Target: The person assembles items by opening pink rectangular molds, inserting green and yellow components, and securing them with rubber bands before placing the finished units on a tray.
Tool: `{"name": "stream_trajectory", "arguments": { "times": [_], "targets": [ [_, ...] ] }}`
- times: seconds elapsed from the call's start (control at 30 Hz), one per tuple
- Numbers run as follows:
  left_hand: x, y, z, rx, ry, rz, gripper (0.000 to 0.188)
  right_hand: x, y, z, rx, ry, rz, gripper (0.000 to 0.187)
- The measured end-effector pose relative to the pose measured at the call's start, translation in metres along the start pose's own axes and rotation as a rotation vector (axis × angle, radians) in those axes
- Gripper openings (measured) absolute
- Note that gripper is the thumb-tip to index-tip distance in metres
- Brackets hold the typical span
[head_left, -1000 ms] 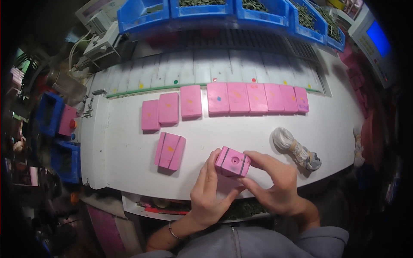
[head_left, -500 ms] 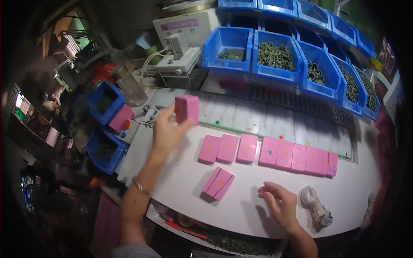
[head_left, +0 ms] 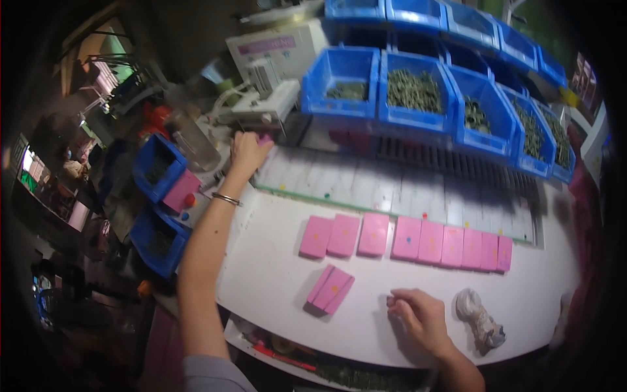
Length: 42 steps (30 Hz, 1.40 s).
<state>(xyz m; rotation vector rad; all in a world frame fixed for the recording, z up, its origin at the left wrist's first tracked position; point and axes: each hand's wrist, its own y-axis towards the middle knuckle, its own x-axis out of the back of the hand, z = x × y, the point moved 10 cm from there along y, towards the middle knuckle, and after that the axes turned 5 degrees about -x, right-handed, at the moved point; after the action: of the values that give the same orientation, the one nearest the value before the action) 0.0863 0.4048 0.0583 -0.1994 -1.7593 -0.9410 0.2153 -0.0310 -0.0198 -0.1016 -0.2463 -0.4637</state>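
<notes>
On white tabletop [head_left: 274, 268], rectangular pink blocks [head_left: 374, 235]

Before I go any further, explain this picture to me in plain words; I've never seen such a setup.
There is no robot, just a person's two bare hands. The view comes from a wide fisheye camera on their head, so straight edges bend. On the white table lie a row of pink blocks, one pink block with dark bands and a whitish bundle. Behind are blue bins. The left hand, stretched out toward a white machine, holds a mostly hidden pink piece. The right hand is half curled; whether it holds anything is unclear.
</notes>
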Motion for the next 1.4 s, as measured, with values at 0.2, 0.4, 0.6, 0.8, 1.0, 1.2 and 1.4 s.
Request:
{"name": "stream_trajectory", "arguments": {
  "times": [0.2,0.4,0.6,0.8,1.0,1.2,1.4],
  "targets": [
    [0.027,-0.185,-0.208,-0.145,-0.141,0.801,0.07,0.008,0.006,-0.004,-0.003,-0.015,-0.038,0.015],
    [0.059,-0.232,-0.245,-0.298,-0.534,0.567,0.073,0.008,-0.002,0.039,0.196,-0.16,-0.115,0.02],
    [0.083,-0.234,-0.27,-0.395,-0.832,0.484,0.073,0.016,-0.018,0.066,0.296,-0.253,-0.092,0.02],
    [0.084,-0.237,-0.286,-0.489,-0.935,0.551,0.071,0.013,-0.03,0.082,0.419,-0.476,0.002,0.014],
    [0.082,-0.24,-0.295,-0.503,-0.977,0.546,0.075,0.016,-0.027,0.087,0.46,-0.531,0.047,0.018],
    [0.08,-0.237,-0.294,-0.436,-1.062,0.616,0.075,0.026,-0.027,0.061,-0.002,0.222,0.228,0.006],
    [0.03,-0.283,-0.293,0.287,-1.676,1.194,0.088,0.009,-0.046,0.027,-0.138,0.176,0.224,0.007]
  ]
}}
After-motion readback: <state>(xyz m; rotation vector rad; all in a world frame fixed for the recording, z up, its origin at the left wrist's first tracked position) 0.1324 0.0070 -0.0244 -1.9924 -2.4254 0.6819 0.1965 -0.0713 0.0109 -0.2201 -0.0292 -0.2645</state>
